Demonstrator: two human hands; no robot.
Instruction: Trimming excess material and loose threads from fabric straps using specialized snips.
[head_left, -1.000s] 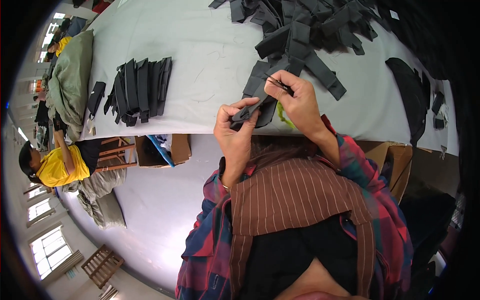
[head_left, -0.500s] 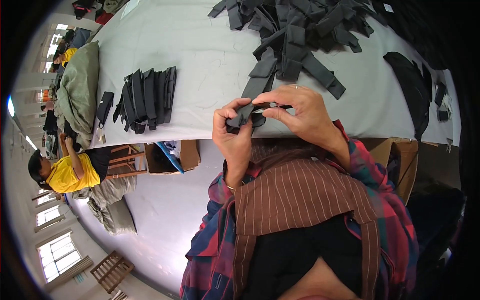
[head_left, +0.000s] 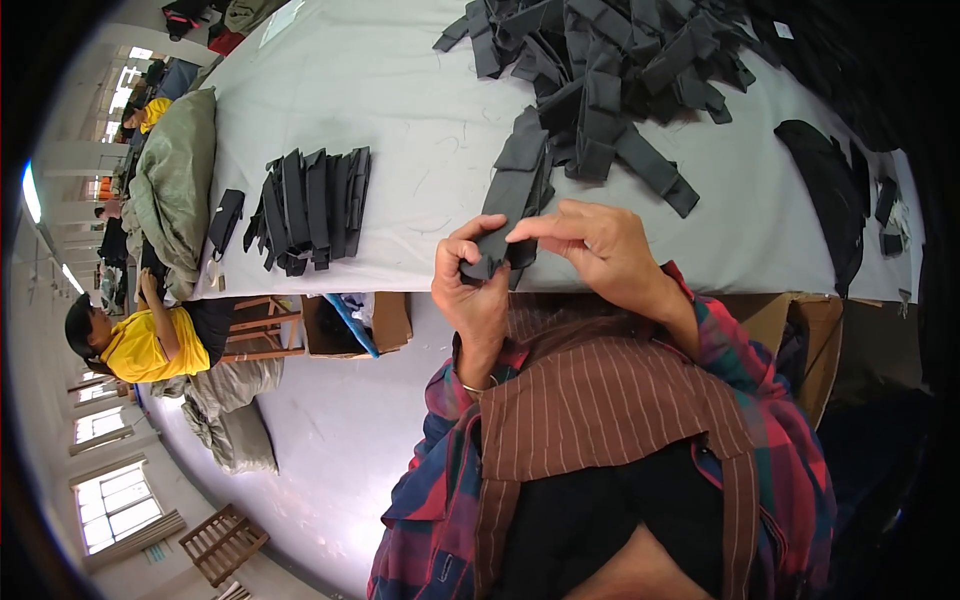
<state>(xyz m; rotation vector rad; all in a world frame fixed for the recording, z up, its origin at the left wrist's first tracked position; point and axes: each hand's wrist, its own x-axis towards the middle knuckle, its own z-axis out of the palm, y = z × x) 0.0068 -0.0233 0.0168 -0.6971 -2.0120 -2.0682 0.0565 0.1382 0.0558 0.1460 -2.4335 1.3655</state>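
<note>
Having dropped since earlier, the right hand (head_left: 607,248), contents unclear, is meeting the dark strip (head_left: 491,250) from three o'clock while the left hand (head_left: 470,288) is pinching it, ideally taut, at seven o'clock from the pile (head_left: 602,85).

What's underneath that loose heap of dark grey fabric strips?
The pale table covering shows along the near edges of the heap. What lies beneath its layered middle is covered; its far end runs out of view.
</note>
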